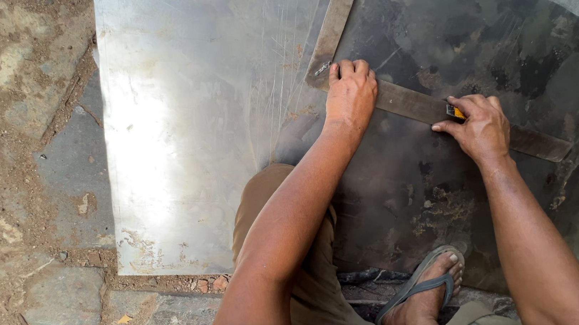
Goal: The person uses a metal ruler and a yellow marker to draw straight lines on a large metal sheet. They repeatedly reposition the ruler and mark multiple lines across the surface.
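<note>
A large L-shaped steel square (397, 97), dull brown and worn, lies flat on a dark, mottled metal sheet (506, 39) — this square is the landmark for everything else. Its corner sits under the left hand (348, 95), which presses down on it with the palm flat and the fingers curled over the outer edge of the corner; it grips nothing besides the square. One arm of the square runs up and away from that corner toward the top of the view, the other runs down to the right.

On that lower-right arm rests the right hand (478, 127), closed around a small yellow-and-black marking tool (455, 112) — most likely a short cutter or scriber, too covered by the fingers to tell which. The tool's tip touches the sheet just beside the square's upper edge.

To the left of the square's corner lies a bright, scratched, silvery metal sheet (198, 115), its edge passing beneath or just beside the upright arm; which of the two is unclear. Below the square the person's knee in brown trousers (299, 254) and a foot in a grey flip-flop sandal (424, 288) rest on the dark sheet. Far left of the square is bare earth and flat paving stone (61, 308).
</note>
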